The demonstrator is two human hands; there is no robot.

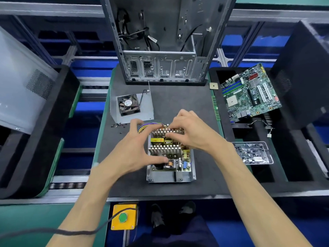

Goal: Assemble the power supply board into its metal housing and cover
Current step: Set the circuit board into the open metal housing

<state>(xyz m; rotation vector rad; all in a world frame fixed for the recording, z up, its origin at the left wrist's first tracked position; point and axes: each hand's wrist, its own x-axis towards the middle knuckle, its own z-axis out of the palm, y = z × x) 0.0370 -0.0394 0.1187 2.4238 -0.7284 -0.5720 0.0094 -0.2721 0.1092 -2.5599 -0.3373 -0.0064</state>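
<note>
The power supply board (171,154), with finned heatsinks and yellow parts, sits in the open metal housing (170,177) on the dark mat. My left hand (137,148) grips the board's left side, thumb at its near end and fingers by the coloured wire bundle (148,126). Over the far heatsink, my right hand (191,131) holds the board's far right part with curled fingers. The metal cover (131,106) with its fan lies apart at the mat's far left.
An open computer case (160,41) stands at the mat's far edge. Loose screws (117,125) lie left of the board. A motherboard (251,93) and a screw tray (252,153) sit on the right. A yellow button box (124,217) is below the table edge.
</note>
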